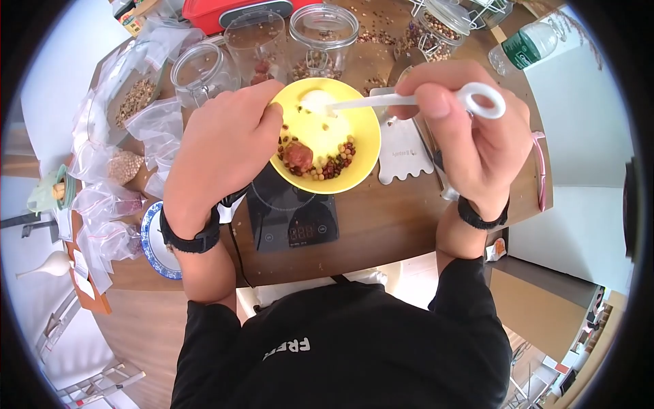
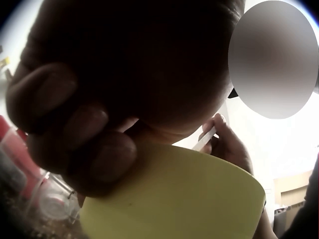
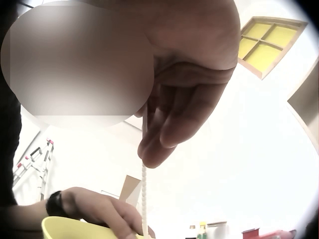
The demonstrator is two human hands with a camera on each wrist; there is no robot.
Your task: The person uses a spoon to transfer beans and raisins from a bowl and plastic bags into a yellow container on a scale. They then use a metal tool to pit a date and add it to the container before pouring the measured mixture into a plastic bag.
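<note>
A yellow bowl (image 1: pixel 328 140) is held up above the black hot plate (image 1: pixel 293 218), tilted towards the head camera. My left hand (image 1: pixel 221 140) grips its left rim, fingers curled round it. Inside lie mixed beans (image 1: pixel 334 165), a reddish-brown lump (image 1: pixel 298 156) and some white matter near the far rim. My right hand (image 1: pixel 477 123) pinches a white spoon (image 1: pixel 381 101) with a ring-shaped handle end, its bowl end over the far part of the yellow bowl. In the left wrist view, the yellow bowl's outer side (image 2: pixel 174 199) shows below the left fingers.
Glass jars (image 1: pixel 323 41) and a clear container stand behind the bowl. Plastic bags (image 1: pixel 116 204) and a blue-rimmed plate (image 1: pixel 151 249) lie at left. A grey scalloped-edged piece (image 1: pixel 403 153) lies right of the bowl; a bottle (image 1: pixel 524 48) lies at the back right. Beans are scattered at the back.
</note>
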